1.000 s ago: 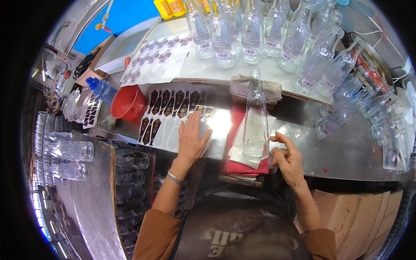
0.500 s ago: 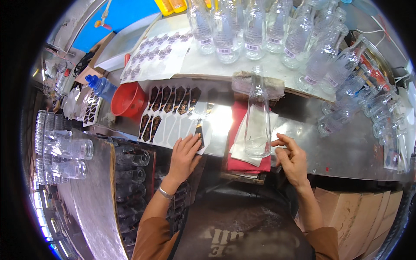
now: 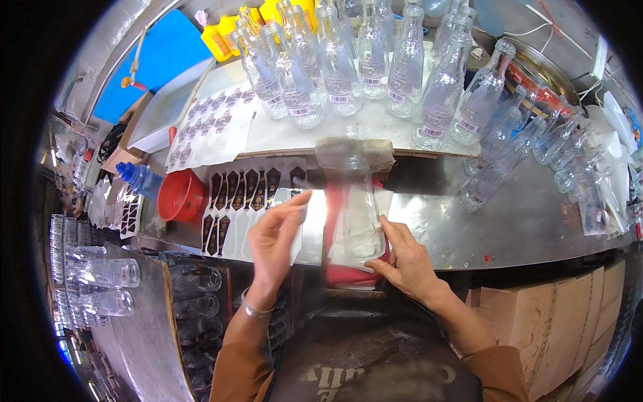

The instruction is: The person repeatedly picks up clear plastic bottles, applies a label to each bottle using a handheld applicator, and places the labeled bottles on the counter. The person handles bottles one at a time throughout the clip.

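Left hand [image 3: 273, 242]: hovering narrow-fingered near the label sheet [image 3: 236, 228]; I cannot tell whether you are holding anything.
Right hand [image 3: 410, 263]: you are gripping the clear bottle [image 3: 362, 221] by its base.

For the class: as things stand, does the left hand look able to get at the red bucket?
Probably yes: between the left hand and the red bucket, only the flat label sheet seems to lie, and nothing upright appears to block the way.
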`<state>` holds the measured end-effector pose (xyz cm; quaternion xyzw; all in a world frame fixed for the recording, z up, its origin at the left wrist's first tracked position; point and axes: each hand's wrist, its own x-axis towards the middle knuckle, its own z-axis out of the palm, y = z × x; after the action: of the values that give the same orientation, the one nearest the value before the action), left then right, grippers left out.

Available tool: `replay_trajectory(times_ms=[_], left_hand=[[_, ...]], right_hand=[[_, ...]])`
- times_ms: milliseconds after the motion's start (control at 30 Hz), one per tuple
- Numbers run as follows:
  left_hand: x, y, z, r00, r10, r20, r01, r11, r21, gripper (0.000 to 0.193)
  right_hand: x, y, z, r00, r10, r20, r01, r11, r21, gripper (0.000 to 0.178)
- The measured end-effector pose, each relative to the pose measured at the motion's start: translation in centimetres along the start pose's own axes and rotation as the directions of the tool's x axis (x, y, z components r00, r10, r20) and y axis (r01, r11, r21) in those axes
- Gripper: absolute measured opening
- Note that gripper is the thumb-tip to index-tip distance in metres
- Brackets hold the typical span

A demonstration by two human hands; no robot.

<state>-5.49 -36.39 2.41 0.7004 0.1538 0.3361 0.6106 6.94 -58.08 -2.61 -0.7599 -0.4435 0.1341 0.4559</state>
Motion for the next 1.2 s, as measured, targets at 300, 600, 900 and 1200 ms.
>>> replay_trajectory(times_ms=[300,600,900,1200], left_hand=[[0.6,-0.6,4.0,0.719,0.366,0.591,-0.688,0.500,0.526,0.020],[2.8,0.2,4.1,0.873,0.189,0.449,-0.403,0.798,0.448,0.032],[2.6,-2.6,4.8,0.923,0.093,0.374,-0.278,0.832,0.479,0.061],[2.8,-2.7,4.8,0.924,0.093,0.371,-0.277,0.832,0.481,0.061]], right_hand=[[0.1,0.7,-0.3,0.999,-0.043,0.019,0.043,0.998,0.035,0.079],[4.8,-0.4,-3.2,0.931,0.319,0.176,-0.365,0.813,0.453,0.065],[5.5,-0.7,-2.1,0.973,0.217,0.078,-0.230,0.930,0.285,0.064],[5.5,0.0,-1.7,0.981,0.187,0.052,-0.194,0.933,0.304,0.066]])
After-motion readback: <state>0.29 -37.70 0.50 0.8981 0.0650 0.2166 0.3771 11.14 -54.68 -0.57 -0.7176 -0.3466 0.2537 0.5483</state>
